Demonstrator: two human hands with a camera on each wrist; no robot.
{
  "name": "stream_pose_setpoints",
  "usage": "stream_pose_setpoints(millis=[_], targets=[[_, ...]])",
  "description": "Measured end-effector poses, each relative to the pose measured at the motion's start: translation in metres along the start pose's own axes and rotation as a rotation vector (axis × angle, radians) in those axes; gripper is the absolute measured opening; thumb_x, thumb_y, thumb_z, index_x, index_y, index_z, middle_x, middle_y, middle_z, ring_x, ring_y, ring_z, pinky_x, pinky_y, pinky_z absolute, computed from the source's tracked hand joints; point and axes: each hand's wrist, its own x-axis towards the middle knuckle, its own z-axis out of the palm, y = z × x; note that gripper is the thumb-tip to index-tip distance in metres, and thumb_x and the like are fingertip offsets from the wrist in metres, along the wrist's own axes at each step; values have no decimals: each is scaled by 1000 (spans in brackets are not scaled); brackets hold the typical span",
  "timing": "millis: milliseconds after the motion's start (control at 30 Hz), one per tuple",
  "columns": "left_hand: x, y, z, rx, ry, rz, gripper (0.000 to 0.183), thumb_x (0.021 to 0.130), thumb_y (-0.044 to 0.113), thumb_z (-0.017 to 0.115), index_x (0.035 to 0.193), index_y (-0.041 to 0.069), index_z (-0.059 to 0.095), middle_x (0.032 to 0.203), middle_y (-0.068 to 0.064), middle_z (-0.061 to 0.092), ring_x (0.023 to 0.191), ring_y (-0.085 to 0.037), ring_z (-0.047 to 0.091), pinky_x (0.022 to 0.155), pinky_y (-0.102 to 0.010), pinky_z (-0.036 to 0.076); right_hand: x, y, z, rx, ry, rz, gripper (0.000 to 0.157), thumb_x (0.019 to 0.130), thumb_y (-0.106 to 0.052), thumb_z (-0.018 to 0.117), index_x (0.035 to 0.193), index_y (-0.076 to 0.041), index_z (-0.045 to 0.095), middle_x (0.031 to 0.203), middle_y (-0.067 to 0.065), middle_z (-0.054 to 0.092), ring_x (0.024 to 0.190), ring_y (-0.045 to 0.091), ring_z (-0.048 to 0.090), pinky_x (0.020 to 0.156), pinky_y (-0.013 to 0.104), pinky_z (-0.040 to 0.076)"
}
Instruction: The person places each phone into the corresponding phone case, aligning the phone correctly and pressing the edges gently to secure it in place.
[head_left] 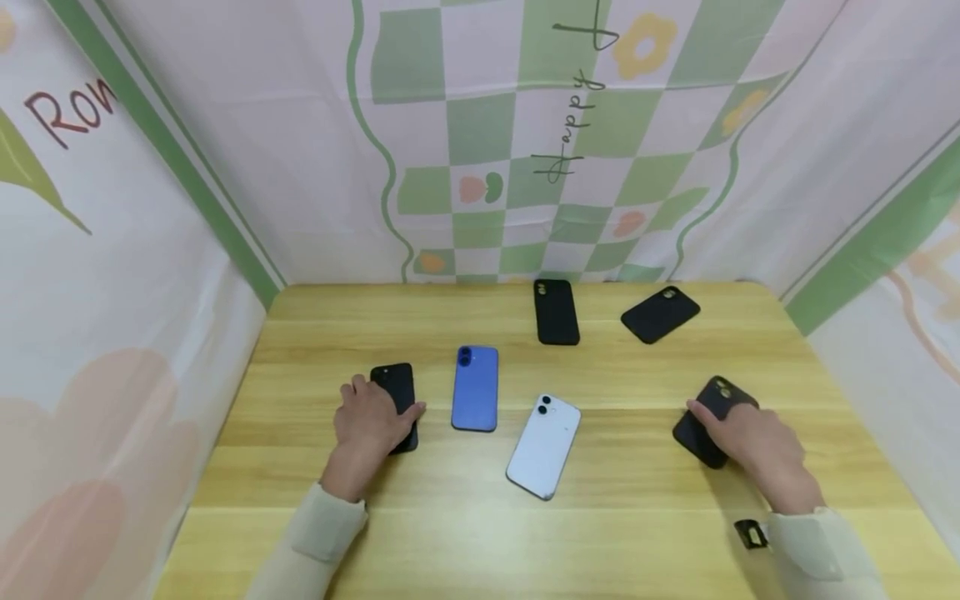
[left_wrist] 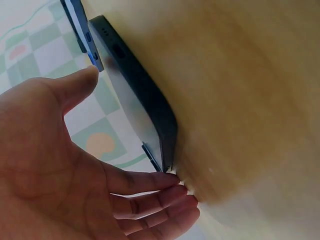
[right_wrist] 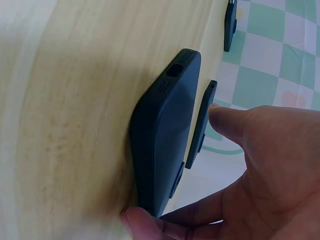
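On the left of the table my left hand [head_left: 369,422] reaches over a black phone [head_left: 400,383] lying with its back up. In the left wrist view the fingers [left_wrist: 150,197] touch that phone's [left_wrist: 145,95] long edge, and the thumb stands apart from it. Over on the right, my right hand [head_left: 757,442] is above a black phone case [head_left: 701,435] with camera cutouts. The right wrist view has a fingertip [right_wrist: 140,222] against the edge of this case [right_wrist: 172,120], while the thumb stays clear of it.
Between the hands lie a blue phone [head_left: 476,392] and a white phone [head_left: 543,450]. Two more black phone cases, one upright-facing [head_left: 557,315] and one slanted [head_left: 660,317], are at the back. A small black item [head_left: 751,534] is by the right sleeve. Printed cloth [head_left: 480,125] hangs behind the table.
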Motion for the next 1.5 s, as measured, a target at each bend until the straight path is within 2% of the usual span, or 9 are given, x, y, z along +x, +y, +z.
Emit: stream_pose_setpoints(millis=[167, 267, 400, 533, 733, 900, 1233, 1333, 1500], targets=[[2, 2, 3, 26, 25, 9, 96, 94, 69, 67, 123, -22, 61, 128, -33, 51, 121, -47, 53, 73, -50, 62, 2, -1, 0, -15, 34, -37, 98, 104, -75, 35, 89, 15, 70, 103, 51, 59, 89, 60, 60, 67, 62, 54], [2, 2, 3, 24, 27, 15, 89, 95, 63, 69, 122, -22, 60, 126, -33, 51, 120, -47, 53, 73, -51, 62, 5, -2, 0, -7, 45, -58, 91, 104, -71, 43, 85, 14, 68, 95, 46, 61, 82, 53, 60, 65, 58, 53], [3, 2, 2, -3, 16, 15, 79, 96, 51, 72, 123, -22, 58, 122, -32, 51, 115, -46, 53, 74, -52, 61, 12, 0, -1, 17, 12, -56, 91, 102, -68, 52, 96, 22, 64, 99, 46, 59, 85, 50, 57, 66, 55, 53], [4, 2, -1, -54, -1, 3, 73, 95, 42, 75, 124, -23, 56, 122, -32, 50, 112, -44, 53, 78, -55, 60, 15, 0, -2, 34, -12, -65, 95, 98, -64, 63, 110, 30, 57, 109, 50, 56, 99, 62, 54, 77, 62, 53], [6, -1, -4, -143, -10, -15, 70, 92, 36, 79, 124, -21, 55, 121, -31, 49, 108, -43, 52, 78, -57, 59, 17, 0, -4, 67, 3, -79, 98, 91, -60, 74, 113, 33, 51, 99, 45, 60, 83, 47, 63, 73, 56, 55], [6, -2, -4, -181, -2, -18, 72, 90, 35, 83, 125, -20, 55, 122, -31, 48, 108, -44, 52, 77, -60, 59, 17, 0, -3, 99, 9, -70, 100, 90, -57, 77, 118, 34, 46, 97, 43, 61, 79, 40, 63, 71, 53, 55], [6, -5, -3, -185, 23, -5, 81, 83, 41, 89, 125, -18, 52, 120, -32, 50, 103, -44, 54, 77, -61, 58, 17, 2, -1, 128, 18, -70, 93, 90, -55, 79, 112, 30, 50, 90, 37, 62, 75, 36, 60, 65, 46, 53], [7, -5, -3, -174, 31, 2, 81, 81, 41, 89, 124, -16, 51, 117, -32, 55, 103, -43, 57, 80, -61, 57, 20, 3, -2, 128, 28, -95, 84, 94, -51, 76, 109, 28, 51, 90, 36, 62, 75, 38, 61, 64, 48, 54], [10, -8, -4, -195, 31, 10, 81, 82, 36, 90, 128, -16, 49, 116, -32, 57, 97, -42, 62, 76, -58, 59, 21, 4, -8, 115, 68, -135, 74, 100, -37, 70, 119, 31, 46, 102, 45, 59, 85, 51, 64, 69, 55, 55]])
